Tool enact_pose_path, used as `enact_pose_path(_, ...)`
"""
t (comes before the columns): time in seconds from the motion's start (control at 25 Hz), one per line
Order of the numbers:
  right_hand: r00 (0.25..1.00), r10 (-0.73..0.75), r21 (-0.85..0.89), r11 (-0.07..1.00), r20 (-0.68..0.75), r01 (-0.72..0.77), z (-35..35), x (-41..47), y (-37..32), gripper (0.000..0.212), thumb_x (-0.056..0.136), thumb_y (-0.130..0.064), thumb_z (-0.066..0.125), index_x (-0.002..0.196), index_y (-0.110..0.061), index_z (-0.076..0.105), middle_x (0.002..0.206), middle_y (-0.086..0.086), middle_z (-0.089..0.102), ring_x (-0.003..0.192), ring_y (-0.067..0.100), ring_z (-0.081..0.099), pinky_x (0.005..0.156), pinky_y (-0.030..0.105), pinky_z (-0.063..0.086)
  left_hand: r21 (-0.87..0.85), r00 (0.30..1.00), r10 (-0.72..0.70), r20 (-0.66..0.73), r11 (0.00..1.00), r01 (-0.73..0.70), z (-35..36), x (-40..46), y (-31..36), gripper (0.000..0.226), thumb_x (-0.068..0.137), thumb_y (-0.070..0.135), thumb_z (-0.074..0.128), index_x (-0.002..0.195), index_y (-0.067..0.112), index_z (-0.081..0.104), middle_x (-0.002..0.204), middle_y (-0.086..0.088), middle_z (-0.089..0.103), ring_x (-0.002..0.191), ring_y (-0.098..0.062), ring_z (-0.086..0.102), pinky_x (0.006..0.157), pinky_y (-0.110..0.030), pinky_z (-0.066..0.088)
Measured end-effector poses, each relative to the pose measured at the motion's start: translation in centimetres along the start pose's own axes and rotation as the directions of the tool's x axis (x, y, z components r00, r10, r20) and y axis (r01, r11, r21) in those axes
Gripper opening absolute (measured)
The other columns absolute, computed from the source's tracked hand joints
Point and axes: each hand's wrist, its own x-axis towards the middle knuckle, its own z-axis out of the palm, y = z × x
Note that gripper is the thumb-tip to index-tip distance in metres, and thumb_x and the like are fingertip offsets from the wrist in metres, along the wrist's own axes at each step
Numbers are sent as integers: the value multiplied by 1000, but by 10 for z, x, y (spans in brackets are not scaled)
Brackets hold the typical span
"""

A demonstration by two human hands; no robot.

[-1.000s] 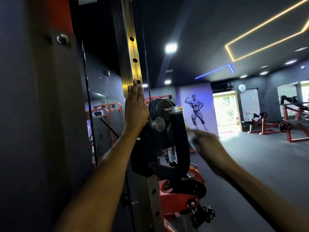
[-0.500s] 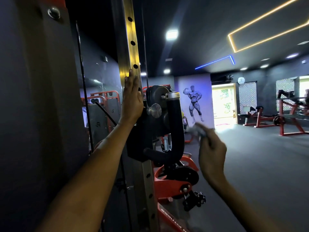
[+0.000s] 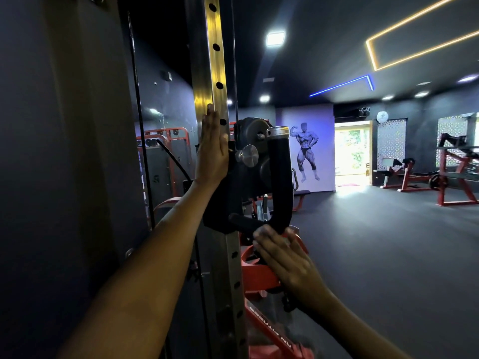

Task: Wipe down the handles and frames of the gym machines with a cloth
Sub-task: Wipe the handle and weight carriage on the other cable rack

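The curved black padded handle (image 3: 281, 182) of the cable machine hangs from the black pulley carriage (image 3: 233, 182), which rides on the tall perforated steel upright (image 3: 211, 60). We take that upright as our landmark. The handle stands just to the right of it, with its metal-capped top (image 3: 277, 130) level with the carriage and its bend sweeping down and back toward the post.

Our right hand (image 3: 282, 257) is at that lower bend, fingers fairly straight and reaching up against the underside of the grip. We cannot make out a cloth in it here, so whether one is pressed between palm and handle we cannot tell. Our left hand (image 3: 211, 149) lies flat with fingers extended against the upright, just left of the carriage, as if to steady us.

We judge the handle rigid under a slightly yielding, grippy sleeve. It should take firm rubbing without harm, though the carriage may swivel or shift on the post. Wrapping the cloth round the straight part of the grip and drawing it along looks best, with the upright itself smooth, hard and easy to wipe.

Below and right of the upright sits a red steel frame (image 3: 261, 278). Far to the right, red benches (image 3: 409, 177) stand on the dark floor (image 3: 375, 255).
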Motion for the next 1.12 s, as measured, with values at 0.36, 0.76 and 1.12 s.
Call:
enact_pose_path(0.36, 774, 421, -420, 880, 473, -222, -1, 69, -42, 57, 67, -28, 80, 108, 8, 64, 102, 25, 67, 99, 35, 65, 98, 45, 44, -13, 997, 30, 65, 999, -30, -4, -6, -8, 58, 103, 18, 31, 153, 6, 6, 161, -10, -1, 149, -23, -1, 122, -43, 9)
enact_pose_path(0.76, 732, 327, -418, 906, 598, -63, 31, 99, -30, 19, 79, -5, 64, 94, 6, 66, 86, 23, 63, 78, 33, 64, 73, 39, 55, -11, 994, 19, 107, 1000, -18, -9, -15, -12, 60, 101, 33, 25, 153, 10, 5, 161, -9, -1, 149, -26, -2, 120, -50, 11)
enact_pose_path(1.12, 576, 562, -228, 804, 593, -550, 34, 136, -20, 25, 96, 0, 38, 109, 2, 60, 111, 18, 62, 102, 29, 62, 79, 35, 53, -32, 996, 14, 92, 999, -12, -7, -17, -12, 60, 101, 32, 25, 153, 9, 5, 161, -8, -1, 149, -22, -3, 121, -41, 7)
